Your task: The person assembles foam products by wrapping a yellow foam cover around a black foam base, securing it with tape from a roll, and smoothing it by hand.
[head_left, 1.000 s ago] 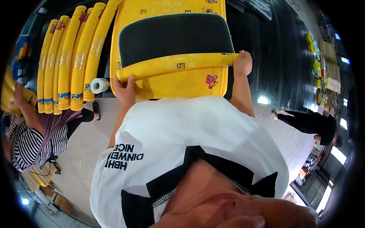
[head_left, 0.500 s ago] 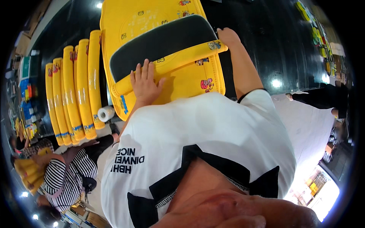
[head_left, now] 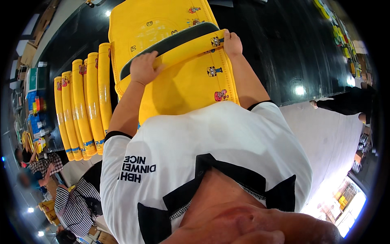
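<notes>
The left hand [head_left: 143,68] is pressing down with a closed grip on the rolled edge of the yellow mat [head_left: 183,87], and the right hand [head_left: 232,42] is pinching the same roll's other end. The mat is lying on the black table [head_left: 276,49]; rolled yellow mats [head_left: 83,101] are lying left of the left grip.

The yellow mat [head_left: 178,81] covers the middle of the black worktop [head_left: 276,53], its near edge folded over into a roll that both hands press on, so nothing passes there. To the left, a row of rolled yellow mats [head_left: 83,105] lies side by side, with only a narrow dark strip between it and the open mat. To the right of the right hand [head_left: 232,40] the worktop lies bare well toward the far side.
</notes>
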`<state>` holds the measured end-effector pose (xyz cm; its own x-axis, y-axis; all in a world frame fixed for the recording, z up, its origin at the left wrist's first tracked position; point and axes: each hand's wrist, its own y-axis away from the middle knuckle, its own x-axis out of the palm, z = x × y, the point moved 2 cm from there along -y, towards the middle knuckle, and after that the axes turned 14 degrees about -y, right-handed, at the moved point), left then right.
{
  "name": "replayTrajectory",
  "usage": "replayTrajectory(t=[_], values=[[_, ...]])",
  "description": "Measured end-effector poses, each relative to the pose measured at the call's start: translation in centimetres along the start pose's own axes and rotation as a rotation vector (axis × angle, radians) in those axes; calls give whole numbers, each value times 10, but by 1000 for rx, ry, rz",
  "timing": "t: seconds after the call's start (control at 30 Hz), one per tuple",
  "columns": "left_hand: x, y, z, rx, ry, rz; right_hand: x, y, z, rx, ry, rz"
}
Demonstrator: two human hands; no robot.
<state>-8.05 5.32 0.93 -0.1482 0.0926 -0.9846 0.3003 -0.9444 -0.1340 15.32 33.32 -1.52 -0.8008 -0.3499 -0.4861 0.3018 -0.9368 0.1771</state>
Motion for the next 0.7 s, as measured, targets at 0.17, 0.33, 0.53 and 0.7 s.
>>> replayTrajectory(t=[0.17,0.33,0.53,0.7], values=[[-23,31,-33,-147,-38,239,3,-7,-30,-167,8,-72],[-32,96,-91,-139,126,347,-50,56,-77,-6,-197,-107],[-33,108,-93,-189,252,215,-43,131,-18,-969,306,-17],[-26,104,-79,-142,190,106,45,202,38,-1309,341,587]])
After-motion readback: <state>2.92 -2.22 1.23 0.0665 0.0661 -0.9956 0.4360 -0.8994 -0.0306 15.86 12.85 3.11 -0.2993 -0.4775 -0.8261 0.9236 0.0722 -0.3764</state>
